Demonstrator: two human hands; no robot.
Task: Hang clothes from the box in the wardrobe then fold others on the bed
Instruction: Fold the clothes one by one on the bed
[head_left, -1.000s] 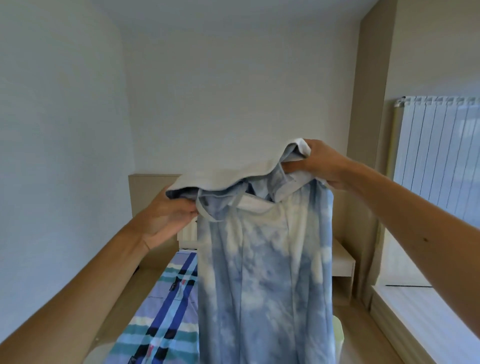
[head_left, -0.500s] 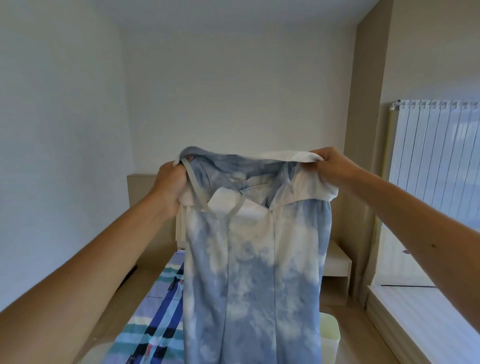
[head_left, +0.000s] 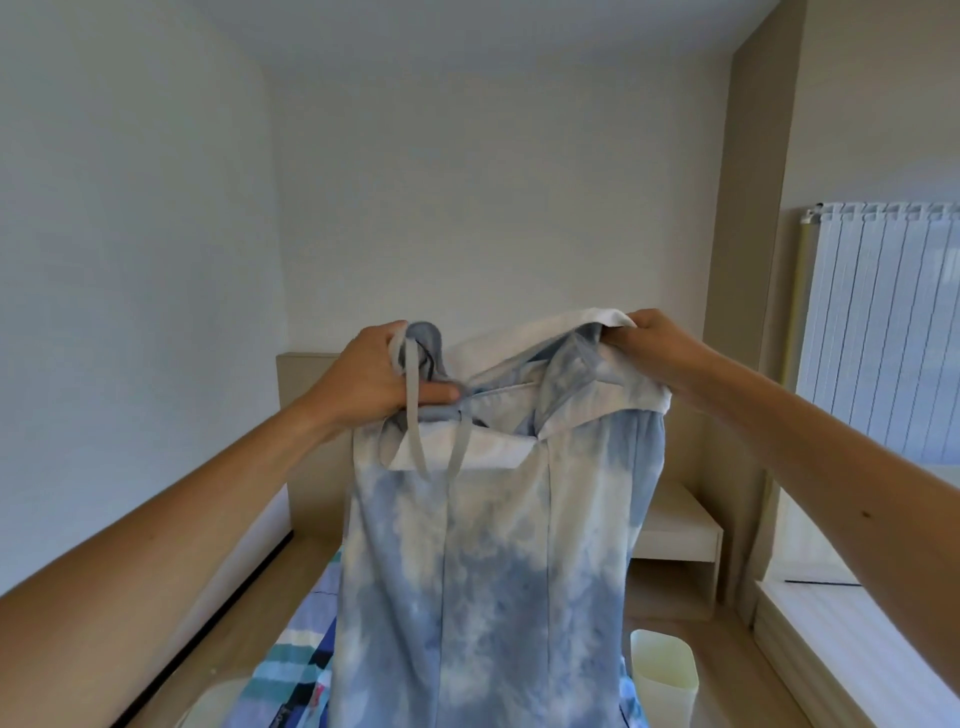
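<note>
Garment: blue-and-white tie-dye drawstring trousers (head_left: 483, 571), held up in the air by the waistband, legs hanging straight down above the bed (head_left: 291, 660).
Left hand (head_left: 374, 374): fingers curled round the bunched left end of the waistband; the grey drawstring (head_left: 415, 415) dangles across it.
Right hand (head_left: 660, 348): pinches the right end, where the band is turned over white.
Progress: seemingly the folding stage; this piece is spread out but not yet laid flat or folded.
Unknown: box and wardrobe are out of view, so the hanging cannot be checked.
</note>
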